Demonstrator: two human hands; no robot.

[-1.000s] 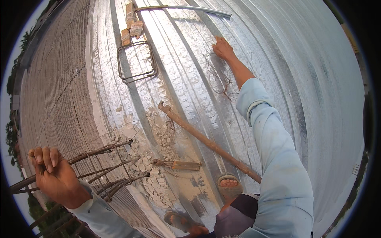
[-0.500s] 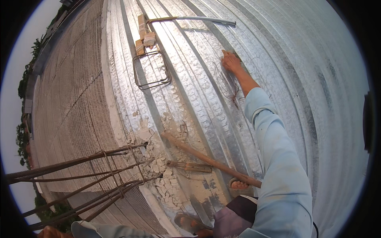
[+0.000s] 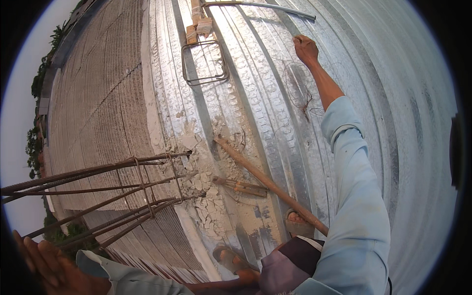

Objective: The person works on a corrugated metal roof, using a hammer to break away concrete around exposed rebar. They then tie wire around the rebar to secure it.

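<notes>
Below, right hand (image 3: 306,50) near wire (image 3: 306,102), metal decking (image 3: 418,123)

Construction site: rebar (image 3: 98,168), metal decking (image 3: 255,108)

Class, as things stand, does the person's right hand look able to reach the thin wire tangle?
Probably yes: the right hand is near the wire tangle, and nothing appears to lie over its dark middle.
</notes>
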